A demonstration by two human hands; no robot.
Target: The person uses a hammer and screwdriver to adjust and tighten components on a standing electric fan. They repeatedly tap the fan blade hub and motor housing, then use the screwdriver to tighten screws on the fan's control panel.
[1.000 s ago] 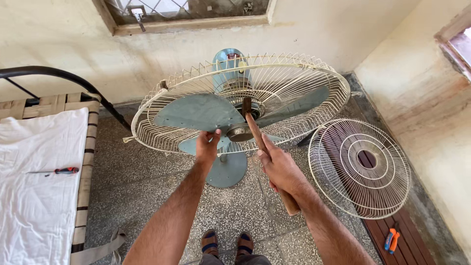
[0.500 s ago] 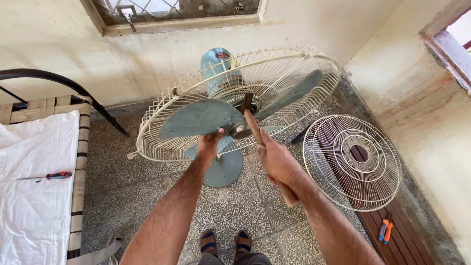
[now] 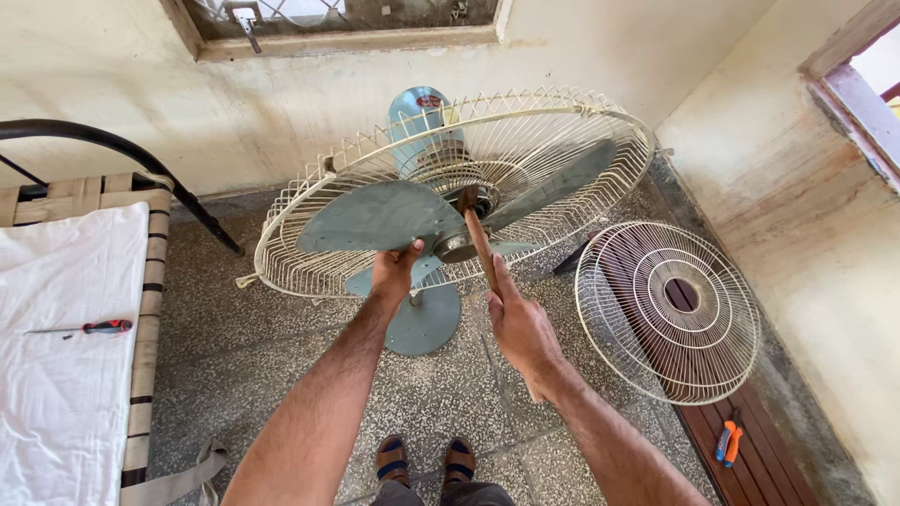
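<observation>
- Pedestal fan: tipped back so its open face looks up at the person; rear wire cage, three grey-blue blades and pale blue motor housing all in view. It sits directly ahead of both hands, within easy reach, which looks to be why it is tilted.
- Bed with white sheet: well off to the left of the left hand, woven straps showing at its edge.
- Loose front guard: off the fan, leaning just to the right of the right hand, against a dark slatted wooden board (parked out of the way, I judge).
- Round fan base: on the speckled floor, below and just beyond the left hand.
- Left hand: fingers curled over the near edge of a fan blade, pinching it, likely to keep the rotor from turning.
- Right hand: closed around a wooden-handled tool, thumb laid along the shaft; the tool's far end meets the hub at the blades' centre.
- Red-handled screwdriver: lying on the sheet, far left of the left hand.
- Orange-and-blue tool: on the board, down to the right of the right hand.
</observation>
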